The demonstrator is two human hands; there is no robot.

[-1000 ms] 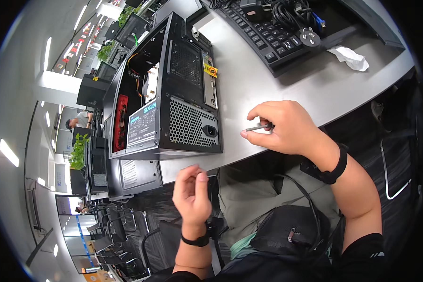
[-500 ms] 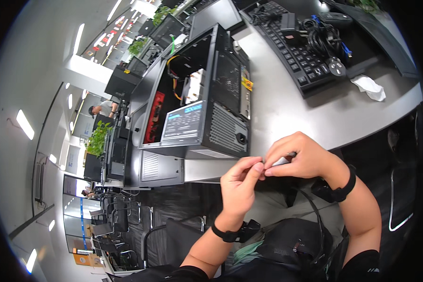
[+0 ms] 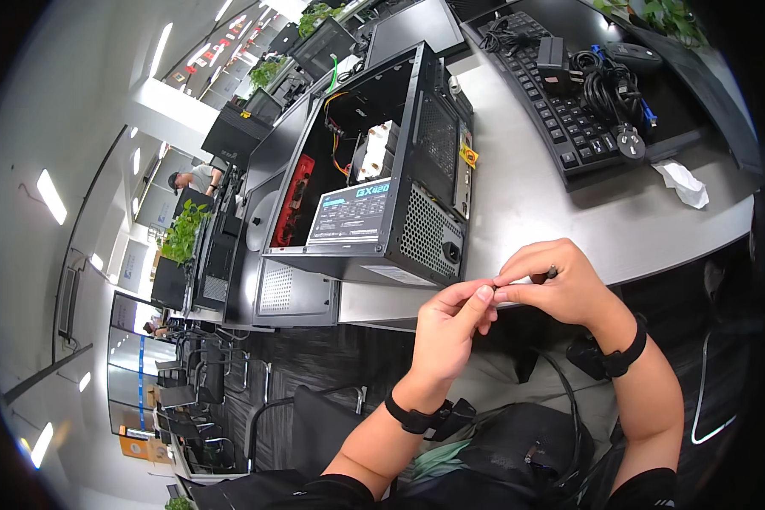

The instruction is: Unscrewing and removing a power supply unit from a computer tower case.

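Just off the table's near edge, my two hands meet fingertip to fingertip. My left hand (image 3: 452,330) is closed in a pinch of thumb and fingers. Opposite it, my right hand (image 3: 569,285) also pinches at the same spot. A small dark piece shows where the fingertips meet, too small to name. From my right hand's curled fingers sticks the dark rounded end of a slim object (image 3: 552,272); the rest of it is hidden. Left of my hands lies an opened black computer case (image 3: 433,183), showing a labelled power supply (image 3: 348,219), a white-topped cooler (image 3: 374,153) and red parts (image 3: 295,200).
A black keyboard (image 3: 561,127) carries coiled cables (image 3: 612,93) and a power adapter (image 3: 552,53). Nearby are a mouse (image 3: 634,56) and crumpled white tissue (image 3: 682,184). The case's perforated metal panel (image 3: 296,291) lies on the grey table (image 3: 535,208). A black bag (image 3: 527,450) is below my hands.
The view has shifted, so the case and table sit farther right. My hands stay pinched together. A pale piece seen in my right hand is now out of sight.
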